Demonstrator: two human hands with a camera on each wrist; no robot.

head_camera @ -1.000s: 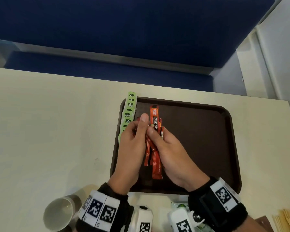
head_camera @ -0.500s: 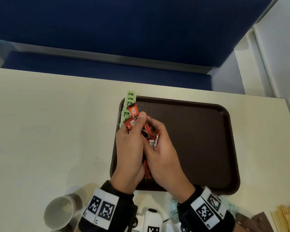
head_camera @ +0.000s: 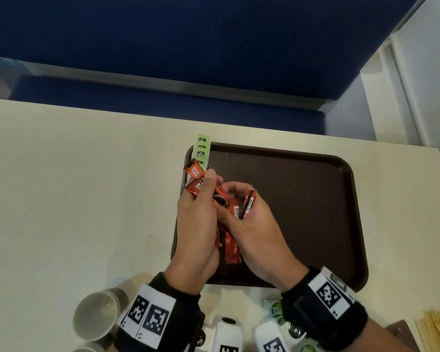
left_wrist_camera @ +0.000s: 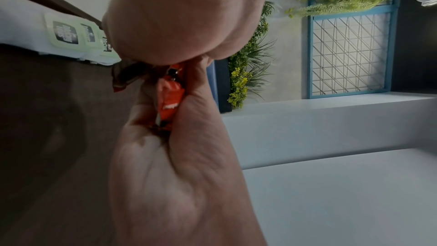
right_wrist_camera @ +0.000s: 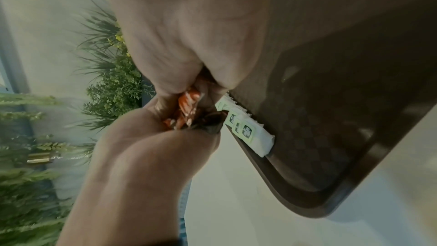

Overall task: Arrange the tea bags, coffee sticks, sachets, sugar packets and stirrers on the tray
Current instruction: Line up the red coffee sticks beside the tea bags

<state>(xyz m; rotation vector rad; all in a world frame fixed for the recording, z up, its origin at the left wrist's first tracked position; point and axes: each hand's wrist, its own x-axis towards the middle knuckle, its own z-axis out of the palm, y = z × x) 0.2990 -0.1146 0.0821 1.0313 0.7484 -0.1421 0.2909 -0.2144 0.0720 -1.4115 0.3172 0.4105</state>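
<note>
You've got a dark brown tray (head_camera: 315, 212) with a faint checkered texture sitting on a pale cream counter (head_camera: 74, 199). The tea bags (head_camera: 201, 148) along its left edge are light green with dark square logos, white-edged in your wrist views. The coffee sticks (head_camera: 229, 250) between your left hand (head_camera: 196, 224) and right hand (head_camera: 254, 224) are orange-red with white lettering, one showing a black-and-white barcode. Your wrist bands (head_camera: 325, 308) are black with white tags carrying black square-pixel markers. The cup (head_camera: 95, 316) is off-white, the stirrers (head_camera: 437, 331) pale wood-yellow, and the bench (head_camera: 188, 47) behind is deep blue.
</note>
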